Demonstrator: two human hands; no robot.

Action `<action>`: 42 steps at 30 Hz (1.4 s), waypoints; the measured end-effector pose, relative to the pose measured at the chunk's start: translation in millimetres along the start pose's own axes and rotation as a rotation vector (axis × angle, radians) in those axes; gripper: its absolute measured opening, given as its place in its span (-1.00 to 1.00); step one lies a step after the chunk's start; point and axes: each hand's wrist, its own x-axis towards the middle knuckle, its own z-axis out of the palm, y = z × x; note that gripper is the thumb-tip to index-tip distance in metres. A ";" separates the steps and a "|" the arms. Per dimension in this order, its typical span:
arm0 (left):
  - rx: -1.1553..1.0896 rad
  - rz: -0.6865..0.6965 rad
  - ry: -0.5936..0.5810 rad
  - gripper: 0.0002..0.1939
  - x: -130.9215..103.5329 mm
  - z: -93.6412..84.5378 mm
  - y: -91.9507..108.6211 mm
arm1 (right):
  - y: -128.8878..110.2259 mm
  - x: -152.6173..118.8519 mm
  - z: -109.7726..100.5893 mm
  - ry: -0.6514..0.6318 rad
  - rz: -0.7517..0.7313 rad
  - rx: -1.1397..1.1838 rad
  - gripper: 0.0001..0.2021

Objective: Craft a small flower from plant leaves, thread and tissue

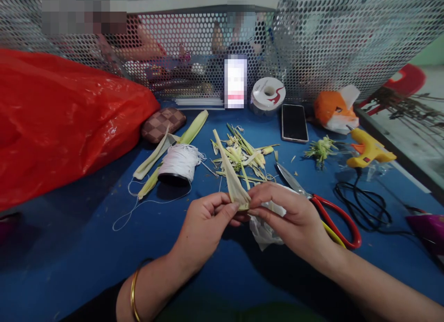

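Observation:
Between both hands is a pale corn husk (231, 178), its wide end pinched low and its narrow tip pointing up and away. My left hand (211, 222) closes thumb and fingers on the husk's lower left side. From the other side, my right hand (287, 215) grips the same end, fingertips pressed together. Just beyond the hands lies a pile of husk scraps (249, 153). A crumpled clear plastic bag (265, 232) sits partly under my right hand. Scissors (333, 215) with red handles lie right of it, partly covered by that hand.
A spool of white string (178, 164) stands left, with husk pieces (194, 127) and a checkered pouch (163, 124) behind. A red bag (62, 127) fills the far left. Rightward are a phone (294, 123), ribbon roll (268, 94), yellow glue gun (371, 148) and its cord (364, 206). Perforated metal mesh (180, 30) borders the back.

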 end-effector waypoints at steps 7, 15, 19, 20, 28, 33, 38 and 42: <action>0.127 0.104 -0.008 -0.89 -2.5 0.3 -0.2 | -1.3 -2.1 6.2 0.088 0.168 -0.031 -0.90; 0.234 0.186 0.001 -0.89 -2.8 -0.8 -5.0 | 2.5 -6.0 13.0 0.187 0.321 0.034 -0.87; 0.267 0.149 0.002 -0.88 -2.8 -0.2 -4.5 | 3.5 -5.1 14.5 0.179 0.379 0.076 -0.79; 0.273 0.134 0.002 -0.88 -2.8 0.0 -4.5 | 3.4 -4.8 14.6 0.176 0.386 0.069 -0.79; 0.062 -0.039 0.045 -0.85 2.1 1.1 -5.6 | 4.7 -8.4 14.9 0.151 0.291 0.002 -0.86; -0.090 -0.110 0.030 -0.80 3.6 -1.6 -5.3 | 7.9 -8.0 15.3 0.162 0.075 -0.074 -0.87; -0.175 -0.144 0.004 -0.82 4.3 -4.5 -6.7 | 8.5 -4.1 10.4 0.049 -0.144 -0.108 -0.85; -0.231 -0.186 0.020 -0.83 3.5 -5.3 -4.7 | 10.1 -3.3 8.2 0.022 -0.183 -0.126 -0.78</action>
